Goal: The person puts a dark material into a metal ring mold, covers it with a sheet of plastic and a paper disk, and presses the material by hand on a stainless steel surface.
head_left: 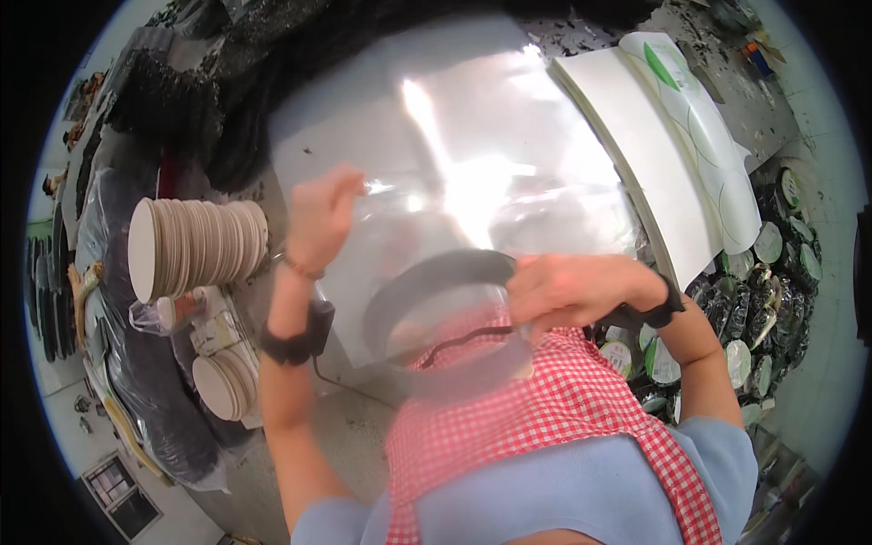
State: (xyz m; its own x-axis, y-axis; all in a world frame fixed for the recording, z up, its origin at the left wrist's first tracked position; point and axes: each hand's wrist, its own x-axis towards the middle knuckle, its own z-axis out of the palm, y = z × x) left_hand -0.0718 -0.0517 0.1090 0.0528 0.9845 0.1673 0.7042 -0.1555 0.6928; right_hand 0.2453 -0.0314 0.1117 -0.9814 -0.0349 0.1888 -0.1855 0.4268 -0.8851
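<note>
Head view: right hand point(581, 287) pinches a blurred dark loop point(451, 266) near centre, toward 6 o'clock; left hand point(322, 220), at 10 o'clock, is curled, hold impossible to tell; gripped one-sidedly, the loop could swing and snag the clear sheet point(545, 213) toward 12 o'clock.

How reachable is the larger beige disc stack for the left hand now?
Probably yes: the left hand is just right of the larger beige disc stack, with no obvious obstacle between; blur hides whether it holds anything.
</note>
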